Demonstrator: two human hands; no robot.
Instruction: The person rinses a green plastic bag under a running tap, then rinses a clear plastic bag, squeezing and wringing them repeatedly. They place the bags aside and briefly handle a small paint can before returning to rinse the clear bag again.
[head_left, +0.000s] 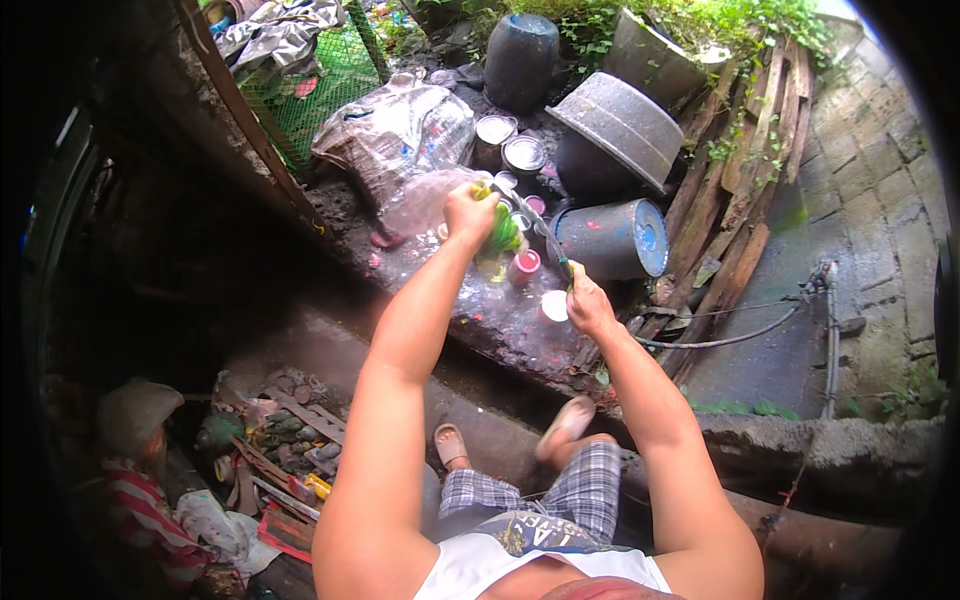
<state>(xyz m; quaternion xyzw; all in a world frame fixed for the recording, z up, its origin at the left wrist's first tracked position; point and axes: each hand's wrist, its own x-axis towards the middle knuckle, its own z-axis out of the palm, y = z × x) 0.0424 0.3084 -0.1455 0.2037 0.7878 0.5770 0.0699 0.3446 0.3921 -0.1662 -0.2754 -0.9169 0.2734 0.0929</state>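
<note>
My left hand (470, 212) is closed, with yellow showing at its fingertips. A bright green, cloth-like thing (505, 235) hangs just beside it, blurred, so its kind is unclear. Farther right and nearer me, my right hand (590, 302) grips the near end of a thin dark strip (545, 232), where a bit of green and yellow shows. That strip runs up toward my left hand; whether the left fingers hold it too, I cannot make out. Below them stand a cup of red paint (524, 264) and a white round lid or tub (554, 306).
Open paint cans (523, 153) stand behind, beside a plastic-covered heap (400, 130). Right of them are a large grey basin (625, 125), a tipped bucket (610, 240) and stacked planks (735, 190). A hose (720, 343) runs to a standpipe (830, 330). Scrap (285, 430) lies lower left.
</note>
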